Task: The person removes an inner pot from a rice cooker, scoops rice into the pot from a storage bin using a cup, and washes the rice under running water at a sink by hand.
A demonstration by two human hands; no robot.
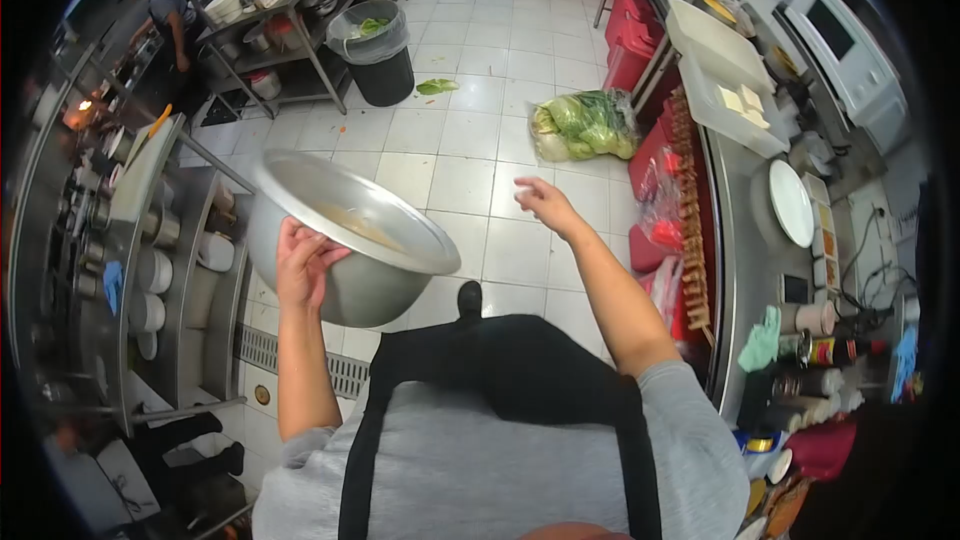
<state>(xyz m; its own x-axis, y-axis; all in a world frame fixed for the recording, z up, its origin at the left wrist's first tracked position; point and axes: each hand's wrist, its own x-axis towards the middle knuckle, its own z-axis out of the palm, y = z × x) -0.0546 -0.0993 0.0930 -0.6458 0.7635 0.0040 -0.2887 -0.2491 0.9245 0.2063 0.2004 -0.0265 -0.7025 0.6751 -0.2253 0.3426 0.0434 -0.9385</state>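
A large metal mixing bowl [380,295] tilts at my left side, off the floor, with some yellowish contents low inside it. My left hand [305,262] grips its near rim, fingers curled over the edge. Out in front to the right, my right hand [543,204] is in the air with its fingers apart and nothing in them. Beyond that hand, a clear plastic bag of leafy green vegetables [585,127] lies on the tiles.
A lined bin [375,60] stands ahead, with a loose leaf [436,86] beside it. Steel shelves with pots [150,275] line the left. At right, a counter [745,175] holds a white plastic tub [700,40] and an oval plate [790,202]. Another person [170,15] stands far left.
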